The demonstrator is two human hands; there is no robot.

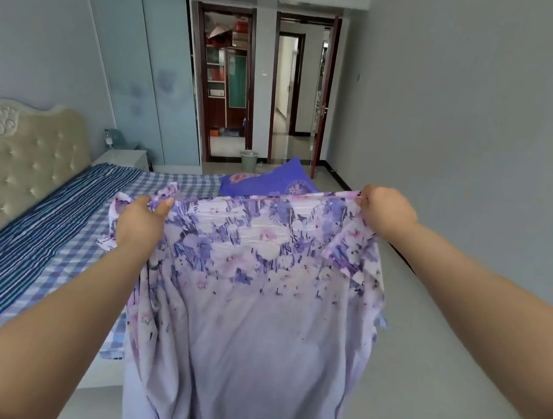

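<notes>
Beside the wide bed (60, 219) with its blue checked sheet, a thin lilac cloth (248, 326) printed with purple flowers hangs spread in the air. Arms outstretched, the left hand (140, 225) and right hand (387, 210) each pinch its top edge. A purple pillow (268, 180) lies on the bed's far edge, with a small pale-green bin (248, 160) beyond.

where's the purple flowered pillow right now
In the head view the purple flowered pillow lies centre frame on the blue checked bed, just behind the top edge of the lilac floral cloth.

Pale blue walls (486, 112), grey floor (443, 331), checked bed (67, 247), wardrobe (139, 73), two doorways (227, 83).
</notes>
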